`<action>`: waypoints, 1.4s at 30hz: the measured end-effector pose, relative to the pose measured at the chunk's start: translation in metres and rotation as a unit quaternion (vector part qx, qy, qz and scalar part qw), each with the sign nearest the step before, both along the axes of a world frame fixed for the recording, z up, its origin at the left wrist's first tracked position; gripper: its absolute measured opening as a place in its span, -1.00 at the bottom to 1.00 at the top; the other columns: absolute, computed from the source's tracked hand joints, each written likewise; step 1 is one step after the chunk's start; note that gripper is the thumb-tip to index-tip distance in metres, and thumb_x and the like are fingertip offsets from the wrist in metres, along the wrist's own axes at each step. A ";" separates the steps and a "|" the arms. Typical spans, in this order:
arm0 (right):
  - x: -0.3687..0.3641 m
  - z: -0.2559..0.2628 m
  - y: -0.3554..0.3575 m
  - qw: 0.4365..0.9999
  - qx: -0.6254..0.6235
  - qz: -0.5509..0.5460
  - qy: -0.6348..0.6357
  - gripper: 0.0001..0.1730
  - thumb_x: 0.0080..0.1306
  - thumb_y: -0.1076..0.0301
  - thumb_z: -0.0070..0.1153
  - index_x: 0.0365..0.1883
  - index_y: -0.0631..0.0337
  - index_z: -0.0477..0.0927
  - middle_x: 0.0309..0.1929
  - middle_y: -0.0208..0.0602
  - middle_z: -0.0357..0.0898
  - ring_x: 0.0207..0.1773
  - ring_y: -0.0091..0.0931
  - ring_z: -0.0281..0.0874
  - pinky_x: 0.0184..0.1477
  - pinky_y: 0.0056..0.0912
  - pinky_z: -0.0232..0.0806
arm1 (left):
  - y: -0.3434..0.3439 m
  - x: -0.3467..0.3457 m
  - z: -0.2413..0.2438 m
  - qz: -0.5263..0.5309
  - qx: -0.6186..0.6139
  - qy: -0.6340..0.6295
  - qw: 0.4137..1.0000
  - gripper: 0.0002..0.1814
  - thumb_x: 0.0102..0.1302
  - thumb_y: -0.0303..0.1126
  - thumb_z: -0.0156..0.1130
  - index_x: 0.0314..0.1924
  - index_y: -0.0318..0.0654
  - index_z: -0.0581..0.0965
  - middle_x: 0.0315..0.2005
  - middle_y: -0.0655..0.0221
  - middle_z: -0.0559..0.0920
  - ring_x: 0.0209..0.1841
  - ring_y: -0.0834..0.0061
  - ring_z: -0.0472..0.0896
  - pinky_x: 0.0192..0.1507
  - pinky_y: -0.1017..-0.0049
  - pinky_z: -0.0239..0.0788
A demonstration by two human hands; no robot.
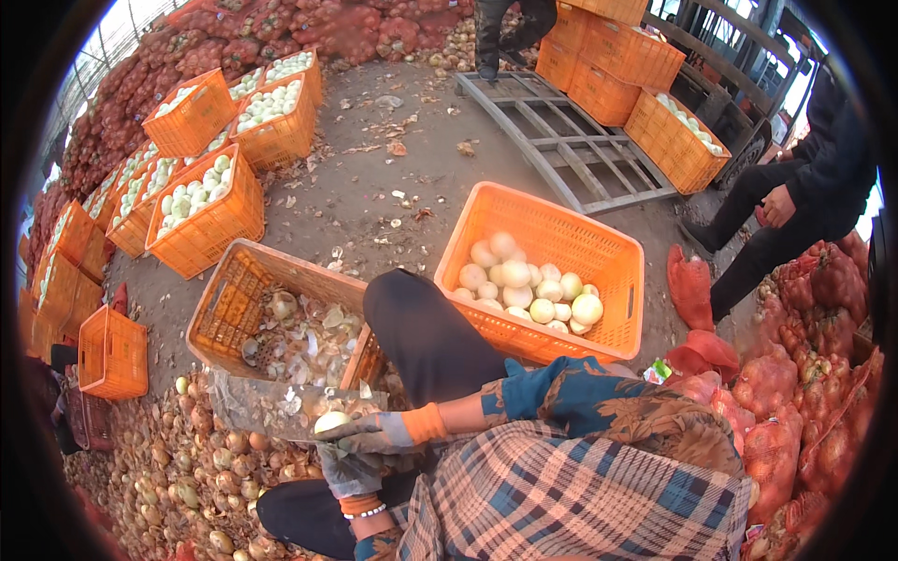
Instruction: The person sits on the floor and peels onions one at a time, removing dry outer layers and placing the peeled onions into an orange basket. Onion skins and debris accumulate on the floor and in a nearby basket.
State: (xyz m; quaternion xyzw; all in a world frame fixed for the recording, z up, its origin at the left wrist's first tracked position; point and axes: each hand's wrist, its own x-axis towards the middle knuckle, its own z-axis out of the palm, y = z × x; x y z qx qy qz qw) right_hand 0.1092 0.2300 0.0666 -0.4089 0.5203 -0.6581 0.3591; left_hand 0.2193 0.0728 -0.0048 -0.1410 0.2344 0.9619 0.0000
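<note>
A pale peeled onion lies at the fingertips of my right hand, which wears a grey glove with an orange cuff and appears to grip it. My left hand, in a grey glove with a white bead bracelet at the wrist, is close below; its fingers are partly hidden, and what it holds cannot be told. Beneath the onion a worn board with skin scraps lies by an orange crate holding onion skins. Another orange crate, partly filled with peeled onions, stands beyond my right knee.
Loose unpeeled onions cover the ground at lower left. Crates of peeled onions stand at upper left. A metal frame pallet carries more crates. Red mesh sacks lie at right, near a seated person; another person's legs show at top.
</note>
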 end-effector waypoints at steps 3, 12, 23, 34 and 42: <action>-0.014 -0.028 0.003 0.983 -0.041 0.046 -0.175 -0.40 0.61 0.12 0.00 0.56 0.05 0.31 0.31 -0.33 0.48 0.27 -0.57 0.39 0.30 -0.43 0.30 | 0.008 -0.016 0.013 -0.027 0.062 0.126 0.990 -0.33 0.56 0.02 0.06 0.47 -0.27 0.28 0.39 0.23 0.45 0.31 0.37 0.49 0.42 0.33 0.33; -0.047 -0.056 0.012 0.859 -0.023 0.050 -0.509 -0.51 0.56 0.39 0.03 0.42 0.23 0.39 0.06 -0.39 0.61 -0.04 -0.68 0.57 -0.04 -0.61 0.50 | 0.001 -0.009 0.002 0.050 0.039 -0.025 0.998 -0.12 0.29 0.03 0.37 0.52 -0.09 0.27 0.38 0.22 0.47 0.34 0.10 0.47 0.35 -0.04 0.35; -0.105 -0.010 0.010 0.985 0.162 -0.030 -0.047 -0.45 0.59 0.18 0.02 0.48 0.09 0.34 -0.02 -0.06 0.62 -0.06 -0.43 0.64 -0.15 -0.33 0.53 | 0.013 -0.009 0.073 0.132 -0.036 0.082 0.987 -0.18 0.16 -0.28 0.56 0.39 -0.22 0.37 0.05 0.33 0.63 0.02 0.40 0.64 0.01 0.38 0.61; -0.061 0.087 0.019 0.904 0.235 0.079 0.348 -0.26 0.55 0.11 0.03 0.60 0.10 0.12 -0.27 0.09 0.66 -0.32 -0.10 0.68 -0.29 -0.15 0.44 | 0.005 -0.023 0.066 0.170 -0.163 0.050 0.971 -0.02 0.03 -0.51 0.56 0.46 -0.15 0.28 0.22 0.35 0.52 0.18 0.37 0.60 0.11 0.36 0.61; -0.058 0.063 0.013 0.864 0.210 0.077 0.451 -0.22 0.48 0.19 0.11 0.59 0.16 0.14 -0.31 0.03 0.62 -0.32 -0.05 0.60 -0.24 -0.12 0.44 | 0.020 -0.027 0.045 0.169 -0.319 -0.029 0.932 -0.18 0.03 -0.62 0.53 0.30 -0.16 0.37 0.12 0.33 0.58 0.09 0.44 0.62 0.06 0.43 0.61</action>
